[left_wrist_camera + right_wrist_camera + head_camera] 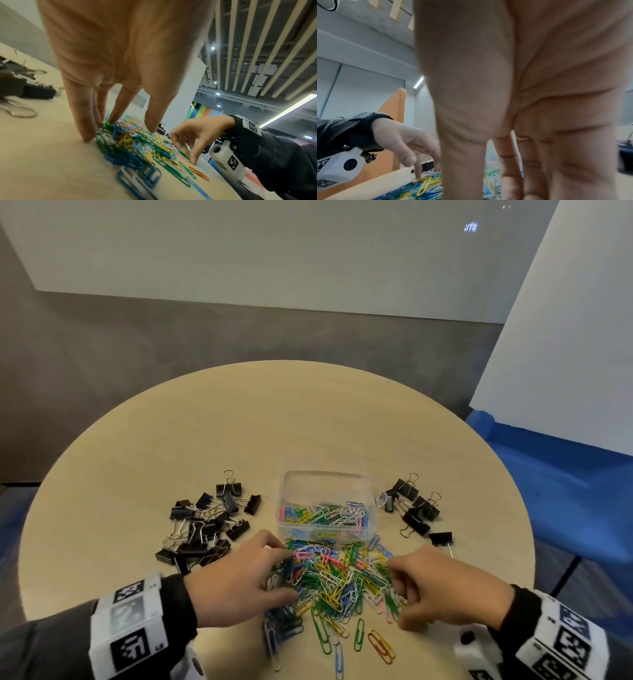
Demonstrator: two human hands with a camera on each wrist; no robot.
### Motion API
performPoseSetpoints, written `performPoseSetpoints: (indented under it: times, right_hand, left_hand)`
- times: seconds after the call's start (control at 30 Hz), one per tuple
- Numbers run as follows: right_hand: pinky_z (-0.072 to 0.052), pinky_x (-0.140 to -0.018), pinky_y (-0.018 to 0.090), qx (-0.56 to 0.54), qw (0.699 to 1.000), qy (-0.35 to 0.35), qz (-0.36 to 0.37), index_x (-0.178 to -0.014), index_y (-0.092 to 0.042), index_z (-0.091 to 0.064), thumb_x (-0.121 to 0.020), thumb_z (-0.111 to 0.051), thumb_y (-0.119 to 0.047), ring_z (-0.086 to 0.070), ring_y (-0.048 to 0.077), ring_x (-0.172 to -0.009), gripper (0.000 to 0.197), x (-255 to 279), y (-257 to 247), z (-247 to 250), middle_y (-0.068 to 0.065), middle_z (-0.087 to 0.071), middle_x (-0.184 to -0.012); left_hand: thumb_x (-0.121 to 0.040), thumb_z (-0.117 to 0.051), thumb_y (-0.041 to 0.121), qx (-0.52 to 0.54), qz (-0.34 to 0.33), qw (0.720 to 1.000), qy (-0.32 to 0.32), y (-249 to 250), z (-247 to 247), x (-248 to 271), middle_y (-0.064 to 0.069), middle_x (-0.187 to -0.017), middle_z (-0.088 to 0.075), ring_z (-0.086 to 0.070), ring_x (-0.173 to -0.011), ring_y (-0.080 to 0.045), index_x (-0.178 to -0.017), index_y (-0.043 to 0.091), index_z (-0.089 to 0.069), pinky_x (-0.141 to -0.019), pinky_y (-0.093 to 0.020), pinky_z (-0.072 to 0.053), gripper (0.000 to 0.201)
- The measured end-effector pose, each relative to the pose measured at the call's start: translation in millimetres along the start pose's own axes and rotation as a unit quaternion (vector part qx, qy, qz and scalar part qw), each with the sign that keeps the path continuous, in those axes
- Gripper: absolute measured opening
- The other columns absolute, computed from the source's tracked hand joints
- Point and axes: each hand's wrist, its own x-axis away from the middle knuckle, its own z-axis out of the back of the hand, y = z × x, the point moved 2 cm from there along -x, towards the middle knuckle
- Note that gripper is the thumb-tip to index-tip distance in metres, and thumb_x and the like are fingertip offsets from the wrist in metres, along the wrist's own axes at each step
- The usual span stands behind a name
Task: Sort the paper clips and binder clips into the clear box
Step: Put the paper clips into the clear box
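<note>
We see a round, light wooden tabletop (239, 422) with a heap of coloured paper clips (337, 580) at its near edge, directly in front of the clear box (327, 510). The clear box stands open just behind the heap, and a layer of coloured paper clips already lies in its bottom. A few stray clips, among them an orange one (381, 647) and a green one (359, 634), lie apart from the heap toward the near rim.

The left hand (236, 583) sits at the left side of the heap, palm down. In the left wrist view its fingers (82, 121) reach almost straight down and slightly spread, their tips touching the tabletop and the clips at the heap's edge; we see nothing gripped between them.

The right hand (445, 587) is at the right side of the heap, its fingers (180, 139) bent downward into the clips with the thumb tip near the tabletop. Whether it pinches any clip we cannot tell, since the fingertips are hidden among the clips and the right wrist view is blurred.

A cluster of black binder clips (205, 525) lies on the tabletop to the left of the clear box, and a smaller group of black binder clips (414, 508) lies to its right, both apart from the box.

Both wrists carry white bands with black square markers (132, 621) over dark sleeves.
</note>
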Motion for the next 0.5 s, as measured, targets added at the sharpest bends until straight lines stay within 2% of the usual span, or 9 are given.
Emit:
performPoseSetpoints:
  times: [0.07, 0.17, 0.2, 0.27, 0.33, 0.37, 0.43, 0.5]
  right_hand:
    - [-0.042, -0.059, 0.021, 0.012, 0.999, 0.038, 0.035, -0.076, -0.027, -0.049, -0.079, -0.072, -0.029, -0.049, 0.008, -0.061, 0.024, -3.7, -7.3, -1.5, -0.009, -0.055, -0.07]
    - [-0.041, -0.059, 0.018, 0.004, 0.998, 0.062, 0.025, -0.087, -0.024, -0.05, -0.078, -0.075, -0.037, -0.05, 0.006, -0.064, 0.029, 2.0, -10.3, 6.1, -0.008, -0.059, -0.082]
    - [-0.039, -0.059, 0.018, 0.004, 0.998, 0.066, 0.015, -0.095, -0.024, -0.049, -0.074, -0.078, -0.04, -0.048, 0.005, -0.066, 0.039, 5.2, -9.3, 8.1, -0.008, -0.058, -0.09]
    - [-0.036, -0.061, 0.017, 0.032, 0.998, 0.058, -0.004, -0.121, -0.025, -0.039, -0.064, -0.082, -0.047, -0.045, 0.005, -0.075, 0.075, 11.3, -9.9, 6.5, -0.007, -0.048, -0.112]
    - [-0.04, -0.074, 0.017, 0.053, 0.998, 0.037, -0.008, -0.143, -0.025, -0.018, -0.056, -0.085, -0.051, -0.045, 0.01, -0.091, 0.112, 12.7, -16.5, -2.2, -0.001, -0.034, -0.13]
    - [-0.042, -0.083, 0.02, 0.06, 0.998, 0.033, -0.002, -0.147, -0.025, -0.012, -0.054, -0.086, -0.052, -0.044, 0.013, -0.099, 0.122, 11.1, -21.0, -6.3, 0.002, -0.03, -0.134]
    - [-0.042, -0.095, 0.025, 0.071, 0.996, 0.047, 0.011, -0.148, -0.021, -0.014, -0.053, -0.085, -0.055, -0.043, 0.017, -0.11, 0.124, 4.6, -29.3, -11.6, 0.003, -0.026, -0.138]
    - [-0.043, -0.099, 0.029, 0.073, 0.995, 0.066, 0.027, -0.144, -0.02, -0.024, -0.057, -0.083, -0.056, -0.043, 0.019, -0.115, 0.111, -1.8, -36.8, -13.8, 0.003, -0.027, -0.14]
  left_hand:
    - [-0.086, -0.056, 0.054, 0.005, -0.006, 1.0, 0.003, 0.4, 0.2, -0.6, 0.012, -0.134, -0.034, -0.045, -0.117, -0.001, -0.146, 0.025, -0.032, -0.099, -0.013, -0.04, 0.071]
    - [-0.077, -0.069, 0.05, 0.008, -0.007, 1.0, 0.014, -5.6, 3.0, 3.1, 0.015, -0.129, -0.034, -0.047, -0.112, -0.002, -0.145, 0.034, -0.029, -0.092, -0.012, -0.042, 0.08]
    - [-0.072, -0.074, 0.051, 0.014, -0.011, 1.0, 0.015, -8.1, 2.8, 4.4, 0.015, -0.129, -0.032, -0.046, -0.112, -0.003, -0.144, 0.038, -0.025, -0.091, -0.011, -0.041, 0.088]
    - [-0.06, -0.081, 0.054, 0.031, -0.02, 0.999, 0.007, -9.2, -1.4, 6.4, 0.014, -0.13, -0.026, -0.04, -0.117, -0.004, -0.144, 0.045, -0.016, -0.096, -0.009, -0.035, 0.107]
    - [-0.052, -0.084, 0.058, 0.011, -0.035, 0.999, -0.007, -4.7, -9.3, 5.7, 0.012, -0.134, -0.019, -0.032, -0.122, -0.007, -0.146, 0.047, -0.007, -0.104, -0.012, -0.029, 0.122]
    - [-0.051, -0.084, 0.059, -0.013, -0.046, 0.999, -0.01, -1.4, -13.6, 3.7, 0.011, -0.135, -0.017, -0.029, -0.122, -0.008, -0.146, 0.047, -0.004, -0.106, -0.015, -0.028, 0.125]
    - [-0.053, -0.084, 0.057, -0.055, -0.066, 0.996, -0.007, 6.0, -18.6, -1.3, 0.01, -0.134, -0.015, -0.027, -0.119, -0.009, -0.147, 0.046, -0.003, -0.107, -0.019, -0.029, 0.124]
    - [-0.06, -0.082, 0.053, -0.083, -0.076, 0.994, 0.002, 11.1, -19.9, -7.4, 0.007, -0.134, -0.019, -0.031, -0.118, -0.011, -0.147, 0.043, -0.011, -0.105, -0.021, -0.032, 0.113]
